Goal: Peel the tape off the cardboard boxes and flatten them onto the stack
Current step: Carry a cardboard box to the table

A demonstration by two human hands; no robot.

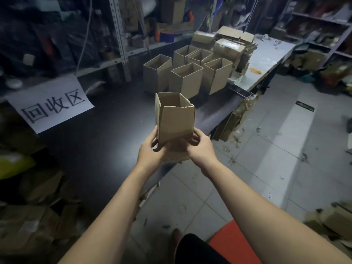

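Holding one open-topped cardboard box [176, 121] upright above the dark table [106, 134]: left hand [150, 147] and right hand [200, 144] both grip its lower end. Not yet flattened. Five opened boxes [185, 73] stand beyond; flattened stack [238, 44] behind.

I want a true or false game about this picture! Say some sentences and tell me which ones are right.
1. The left hand and the right hand both hold the cardboard box. True.
2. The held box is closed on top. False: its top is open.
3. Several open boxes stand on the dark table behind it. True.
4. The paper with writing lies right of the hands. False: the white sign lies on the left.
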